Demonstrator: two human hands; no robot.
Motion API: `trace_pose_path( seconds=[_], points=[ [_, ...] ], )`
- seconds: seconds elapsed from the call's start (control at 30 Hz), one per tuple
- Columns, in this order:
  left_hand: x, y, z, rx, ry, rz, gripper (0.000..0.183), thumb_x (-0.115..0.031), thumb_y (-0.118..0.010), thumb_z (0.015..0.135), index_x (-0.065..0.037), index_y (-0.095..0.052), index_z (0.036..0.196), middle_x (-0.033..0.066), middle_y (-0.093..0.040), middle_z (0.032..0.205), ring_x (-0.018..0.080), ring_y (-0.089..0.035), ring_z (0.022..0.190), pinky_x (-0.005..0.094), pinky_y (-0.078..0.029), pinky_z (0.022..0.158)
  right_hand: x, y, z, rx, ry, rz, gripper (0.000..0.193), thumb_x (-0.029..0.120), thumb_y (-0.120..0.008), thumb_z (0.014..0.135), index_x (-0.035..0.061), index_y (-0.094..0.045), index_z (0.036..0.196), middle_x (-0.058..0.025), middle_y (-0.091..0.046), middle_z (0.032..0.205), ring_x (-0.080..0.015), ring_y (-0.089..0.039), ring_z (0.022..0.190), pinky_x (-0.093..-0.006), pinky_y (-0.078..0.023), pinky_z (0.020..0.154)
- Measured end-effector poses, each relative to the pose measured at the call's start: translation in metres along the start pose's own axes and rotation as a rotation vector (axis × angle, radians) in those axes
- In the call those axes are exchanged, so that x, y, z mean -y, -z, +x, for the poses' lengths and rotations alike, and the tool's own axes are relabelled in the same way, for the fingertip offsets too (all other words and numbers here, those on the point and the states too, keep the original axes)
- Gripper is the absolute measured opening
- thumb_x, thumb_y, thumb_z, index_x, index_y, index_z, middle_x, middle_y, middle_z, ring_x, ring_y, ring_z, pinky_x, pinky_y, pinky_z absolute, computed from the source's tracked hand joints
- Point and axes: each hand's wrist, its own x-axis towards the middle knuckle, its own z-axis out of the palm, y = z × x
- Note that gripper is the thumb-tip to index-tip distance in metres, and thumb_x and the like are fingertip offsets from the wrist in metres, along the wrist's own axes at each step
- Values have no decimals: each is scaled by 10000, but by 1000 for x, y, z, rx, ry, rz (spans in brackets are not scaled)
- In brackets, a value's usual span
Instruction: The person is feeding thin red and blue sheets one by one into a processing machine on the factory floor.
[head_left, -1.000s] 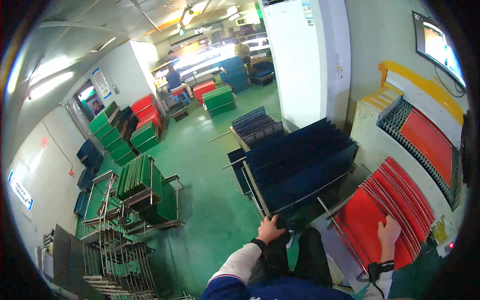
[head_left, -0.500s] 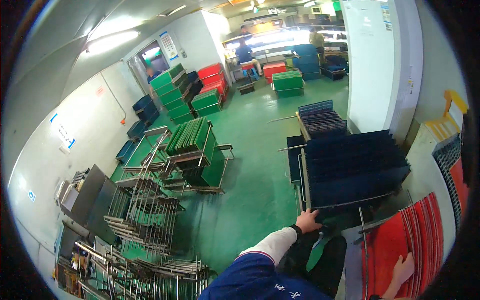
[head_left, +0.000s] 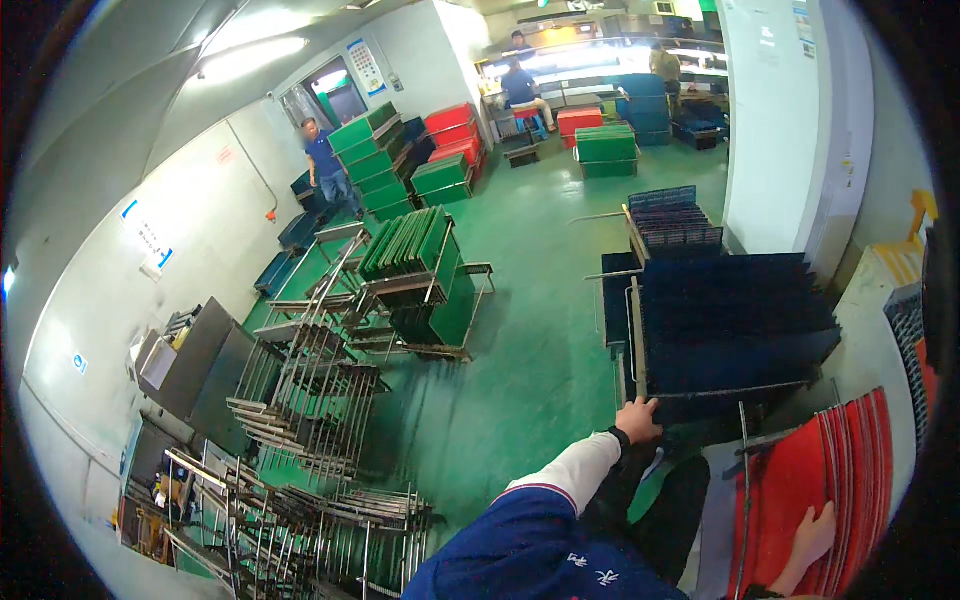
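Our left hand [head_left: 637,420] gripped the near corner of a metal rack [head_left: 632,345] that stood on the green floor [head_left: 530,340], fingers curled over the top of its frame post. The rack was packed with dark blue panels [head_left: 735,320] set on edge in rows. Its lower part was hidden behind our own dark trouser leg [head_left: 665,505] and the white sleeve [head_left: 565,475], so we could not see how it met the floor.

Our right hand [head_left: 812,535] lay flat and open on a stack of red panels [head_left: 830,480] standing upright just to the right of the blue load, fingers spread across their edges without closing on any one sheet. The wrist and forearm were cut off by the lower edge, and the red stack ran out into the dark rim, so its full extent could not be made out. A thin metal upright [head_left: 742,450] stood between the two stacks.

Behind the blue load a second, smaller rack of blue panels [head_left: 668,215] stood by a white pillar [head_left: 780,110]. Farther left across the floor, a cart of green panels [head_left: 415,250] stood among empty wire racks [head_left: 300,380], which tangled together toward the lower left until single frames were hard to tell apart. Along the far wall were stacked green crates [head_left: 375,160] and red crates [head_left: 455,135], beside which a person in blue [head_left: 325,165] stood, blurred. More people at the bright far end were too small to make out.
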Motion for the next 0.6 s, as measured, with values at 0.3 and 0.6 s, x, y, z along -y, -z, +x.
trace_pose_path(
  seconds=[0.3,0.6],
  points=[
    [7,25,-18,-92,12,-19,582,-361,-675,713,-156,-549,1243,185,-562,1175,411,-582,1061,509,-515,857,-14,-11,4,54,12,8,481,276,-598,922,-5,-537,1307,-216,-610,1239,-367,-604,1094,-438,-474,938],
    [62,50,-14,-49,95,99,688,-506,-696,744,-115,-551,1290,219,-569,1238,417,-589,1094,480,-501,920,40,25,7,-27,102,28,298,304,-674,842,68,-609,1013,-193,-664,878,-389,-643,819,-503,-504,706]
  ],
)
